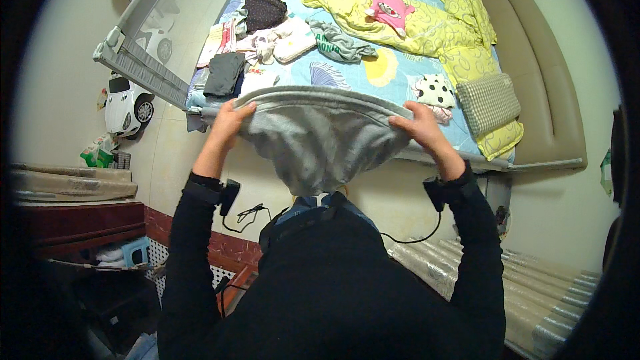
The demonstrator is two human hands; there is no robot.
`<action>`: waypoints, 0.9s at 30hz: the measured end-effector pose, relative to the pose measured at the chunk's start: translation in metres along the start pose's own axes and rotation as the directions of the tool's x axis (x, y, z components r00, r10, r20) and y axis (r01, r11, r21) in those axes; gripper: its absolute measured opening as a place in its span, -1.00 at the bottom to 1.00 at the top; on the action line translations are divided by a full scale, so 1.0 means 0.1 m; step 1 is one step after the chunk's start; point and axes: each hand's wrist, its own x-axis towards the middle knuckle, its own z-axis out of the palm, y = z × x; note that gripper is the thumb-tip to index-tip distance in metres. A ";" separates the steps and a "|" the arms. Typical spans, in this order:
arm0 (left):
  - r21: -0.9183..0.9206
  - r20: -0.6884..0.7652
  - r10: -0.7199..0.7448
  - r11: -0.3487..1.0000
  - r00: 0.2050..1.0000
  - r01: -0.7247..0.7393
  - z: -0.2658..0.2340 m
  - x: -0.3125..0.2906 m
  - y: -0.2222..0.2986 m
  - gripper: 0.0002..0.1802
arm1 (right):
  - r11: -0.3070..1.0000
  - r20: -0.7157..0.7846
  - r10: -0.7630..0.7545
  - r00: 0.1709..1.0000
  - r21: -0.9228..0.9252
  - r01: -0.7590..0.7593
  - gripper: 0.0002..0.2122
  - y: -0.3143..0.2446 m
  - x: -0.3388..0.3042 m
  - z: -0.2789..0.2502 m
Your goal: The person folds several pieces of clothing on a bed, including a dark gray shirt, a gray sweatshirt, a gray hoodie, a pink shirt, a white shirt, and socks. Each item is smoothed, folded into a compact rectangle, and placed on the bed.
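Between my two hands a pair of grey sweatpants [323, 137] is stretched wide by the waistband, the cloth hanging down toward my legs. My left hand [232, 122] is closed on the left end of the band. At the right end, my right hand [423, 128] grips it with the thumb on top. Just beyond, on the bed [303, 73], lie a folded dark grey garment [225, 75], a black dotted garment [265, 12], several pale clothes [293, 40] and a crumpled grey garment with green lettering [340, 41]. The lower part of the sweatpants is bunched and partly hidden.
A yellow blanket [413, 23] with a pink plush-like item [390, 12] covers the bed's far right. A checked pillow [489, 103] and a white dotted garment [435, 91] lie nearer. A bed rail [143, 70] and a white toy car [128, 108] stand on the left.
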 end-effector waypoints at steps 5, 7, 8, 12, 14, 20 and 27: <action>-0.170 -0.035 0.197 0.965 0.980 -0.200 0.63 -0.02 -0.05 -0.73 | 0.985 -0.067 -0.112 0.992 0.123 0.119 -0.66 -0.35 0.10 0.40; -0.262 0.007 0.294 0.923 0.956 -0.282 0.79 -0.08 -0.05 -0.77 | 0.972 -0.029 -0.144 0.989 0.181 0.147 -0.70 -0.47 0.11 0.46; -0.118 0.042 0.252 0.962 0.967 -0.246 0.78 -0.09 0.00 -0.78 | 0.967 0.008 -0.167 0.986 0.195 0.162 -0.71 -0.51 0.11 0.46; 0.410 0.392 0.311 0.783 0.866 -0.467 0.39 -0.17 0.32 -0.79 | 0.908 0.105 -0.414 0.904 -0.016 0.418 -0.83 -0.46 -0.01 0.17; 0.432 0.636 0.043 0.807 0.770 -0.403 0.08 -0.31 0.55 -0.73 | 0.812 0.272 -0.418 0.867 -0.317 0.491 -0.83 -0.37 -0.13 -0.13; 0.374 0.850 -0.053 0.762 0.524 -0.529 0.16 -0.39 0.71 -0.71 | 0.620 0.375 -0.607 0.701 -0.328 0.712 -0.83 -0.44 -0.27 -0.17; 0.176 0.859 0.183 0.771 0.478 -0.612 0.99 0.09 0.51 -0.76 | 0.565 0.136 -0.819 0.558 0.024 0.824 -0.83 -0.69 0.16 0.35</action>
